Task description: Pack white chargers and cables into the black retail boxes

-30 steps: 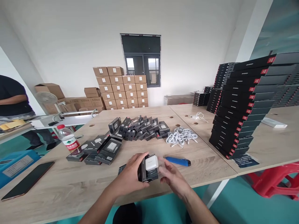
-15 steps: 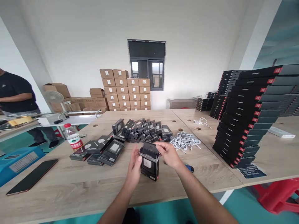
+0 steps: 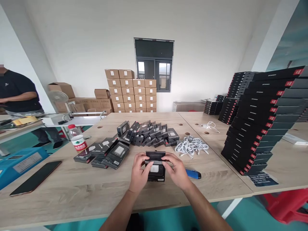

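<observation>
A small black box (image 3: 157,177) stands on the wooden table in front of me, its top flap raised. A white device shows through its front window. My left hand (image 3: 140,170) pinches the upper left side of the box between thumb and fingers. On the upper right, my right hand (image 3: 176,169) grips it the same way. Just right of that hand lies a blue-handled tool (image 3: 193,174), partly hidden by the wrist. Beyond the box are a bundle of white cables (image 3: 192,146) and a pile of similar black boxes (image 3: 150,133).
More black boxes (image 3: 116,155) lie to the left beside a red-capped bottle (image 3: 78,139). A dark phone (image 3: 36,178) and a blue machine (image 3: 21,166) are further left. Tall stacked black boxes (image 3: 255,128) stand at the right. A person (image 3: 19,91) is at another table.
My left hand has gone from the box's side up to its top edge, and my right hand now pinches the top right. The view has shifted slightly left.
</observation>
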Available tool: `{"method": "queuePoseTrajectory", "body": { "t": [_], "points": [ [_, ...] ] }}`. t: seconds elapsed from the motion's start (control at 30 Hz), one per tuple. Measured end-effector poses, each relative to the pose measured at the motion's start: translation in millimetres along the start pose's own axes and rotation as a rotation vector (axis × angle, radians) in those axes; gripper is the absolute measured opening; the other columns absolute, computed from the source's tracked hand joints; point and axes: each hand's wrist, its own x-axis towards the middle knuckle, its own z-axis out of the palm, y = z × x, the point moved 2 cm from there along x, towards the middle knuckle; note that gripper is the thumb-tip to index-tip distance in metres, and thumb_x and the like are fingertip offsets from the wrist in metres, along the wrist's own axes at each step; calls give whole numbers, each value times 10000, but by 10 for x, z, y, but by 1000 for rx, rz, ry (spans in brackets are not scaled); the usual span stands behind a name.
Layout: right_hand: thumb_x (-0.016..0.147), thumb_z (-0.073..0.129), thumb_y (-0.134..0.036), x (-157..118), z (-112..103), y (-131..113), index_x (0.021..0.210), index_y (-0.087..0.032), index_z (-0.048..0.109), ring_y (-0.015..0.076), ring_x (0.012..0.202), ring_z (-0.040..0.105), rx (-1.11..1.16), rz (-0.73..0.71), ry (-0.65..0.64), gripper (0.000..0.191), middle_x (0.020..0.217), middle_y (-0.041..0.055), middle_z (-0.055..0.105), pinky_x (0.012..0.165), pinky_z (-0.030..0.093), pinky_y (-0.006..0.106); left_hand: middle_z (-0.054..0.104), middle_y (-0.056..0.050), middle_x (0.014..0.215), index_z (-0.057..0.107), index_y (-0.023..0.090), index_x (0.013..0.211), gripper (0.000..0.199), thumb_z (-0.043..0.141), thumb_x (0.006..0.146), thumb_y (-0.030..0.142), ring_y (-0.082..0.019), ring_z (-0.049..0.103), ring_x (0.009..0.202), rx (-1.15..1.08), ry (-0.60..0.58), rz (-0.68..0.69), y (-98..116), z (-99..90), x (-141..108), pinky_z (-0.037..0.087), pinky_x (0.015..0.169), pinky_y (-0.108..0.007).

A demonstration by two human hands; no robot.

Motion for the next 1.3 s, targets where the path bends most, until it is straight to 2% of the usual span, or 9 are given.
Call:
{"method": "queuePoseTrajectory", "body": {
  "t": [0.13, 0.2, 0.27, 0.4, 0.53, 0.73, 0.87, 1.13, 1.3],
  "points": [
    [920, 581, -269, 18, 11, -53, 961, -238, 672, 257, 1214, 612, -112, -71, -23, 105, 1305, 114, 644, 1042, 466, 444, 598, -107, 1282, 681, 208, 957, 160, 599, 919, 341, -242, 563, 1246, -27, -91, 33, -29, -89, 27, 492, 1016, -387],
    [888, 637, -279, 13, 27, -78, 922, -242, 600, 249, 1151, 649, -66, -51, 0, 62, 1233, 99, 686, 995, 496, 421, 640, -105, 1260, 643, 211, 958, 129, 617, 912, 329, -234, 598, 1218, -88, -116, -18, -14, -122, 27, 491, 1029, -398],
    [862, 683, -298, 17, 34, -106, 917, -248, 558, 235, 1054, 683, -10, -28, 24, 146, 1101, 70, 726, 928, 526, 383, 679, -93, 1202, 589, 225, 1011, 145, 634, 903, 311, -218, 633, 1165, -129, -128, -58, 44, -155, 22, 506, 1009, -394],
    [901, 637, -274, 99, 15, -199, 925, -241, 653, 208, 949, 681, -31, -72, -79, 43, 972, 44, 717, 863, 525, 333, 670, -80, 1197, 589, 249, 1202, 289, 617, 918, 292, -207, 625, 1157, -25, -265, -10, 242, -229, 56, 494, 1015, -378],
    [908, 646, -282, 231, -37, -268, 868, -244, 725, 196, 882, 675, -38, -83, -201, 96, 912, 38, 715, 824, 517, 322, 667, -77, 1144, 733, 268, 1079, 226, 548, 959, 316, -213, 626, 1116, 112, -404, 57, 360, -298, 162, 496, 976, -364],
    [858, 711, -351, 302, -75, -204, 824, -249, 769, 205, 912, 673, 39, -10, -276, 122, 924, 51, 701, 850, 515, 338, 669, -85, 1187, 781, 299, 1026, 239, 565, 940, 353, -233, 622, 1149, 116, -425, 7, 281, -339, 219, 497, 994, -380],
    [863, 707, -418, 263, -82, -126, 862, -252, 784, 210, 972, 662, 89, 44, -277, 183, 1000, 68, 686, 903, 500, 353, 625, -82, 1341, 749, 304, 1136, 278, 617, 907, 388, -253, 562, 1274, 15, -468, -121, 150, -343, 135, 487, 1044, -379],
    [832, 717, -541, 317, -84, -146, 810, -222, 785, 202, 886, 661, 121, 134, -320, 327, 942, 65, 690, 819, 533, 332, 695, -78, 1217, 726, 281, 1183, 319, 601, 913, 394, -221, 652, 1101, -13, -449, -140, 89, -338, 49, 537, 976, -359],
    [905, 623, -530, 117, -73, -20, 1005, -284, 793, 270, 1143, 644, 3, 84, -247, 316, 1185, 93, 693, 1008, 509, 443, 725, -80, 1179, 756, 285, 1121, 295, 606, 902, 413, -232, 681, 1072, 28, -400, -101, 105, -303, 83, 569, 934, -356]
  ]
}}
